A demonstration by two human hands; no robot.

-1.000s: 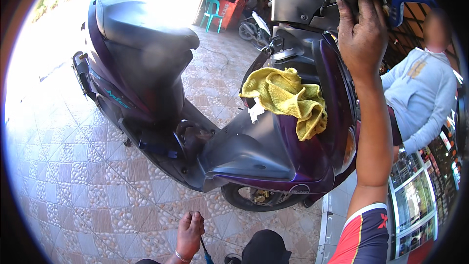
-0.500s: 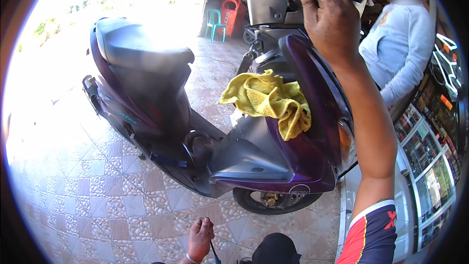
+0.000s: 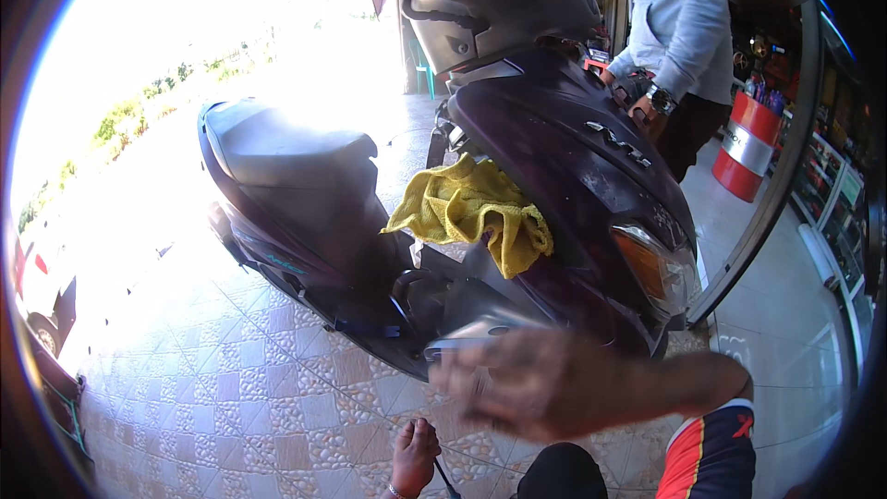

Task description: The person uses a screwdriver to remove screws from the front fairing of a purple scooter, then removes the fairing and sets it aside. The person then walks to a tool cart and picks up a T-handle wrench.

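Note:
Low in the picture, my left hand is closed around a thin dark rod; its kind is not clear. My right hand is smeared by motion in front of the scooter's lower front, and its fingers cannot be read. Before me stands a dark purple scooter with its seat to the left and its front to the right. A crumpled yellow cloth is draped behind its front shield, over the footwell. The orange and clear front lamp shows at the right.
A person in a grey hoodie stands behind the scooter's front. To the right are a red and white drum and glass display cases. Patterned tile floor spreads below. Part of another vehicle shows at the left rim.
My right hand has come down from the handlebar area to the scooter's lower front. The view has shifted, showing more of the front panel. My left hand still grips the rod.

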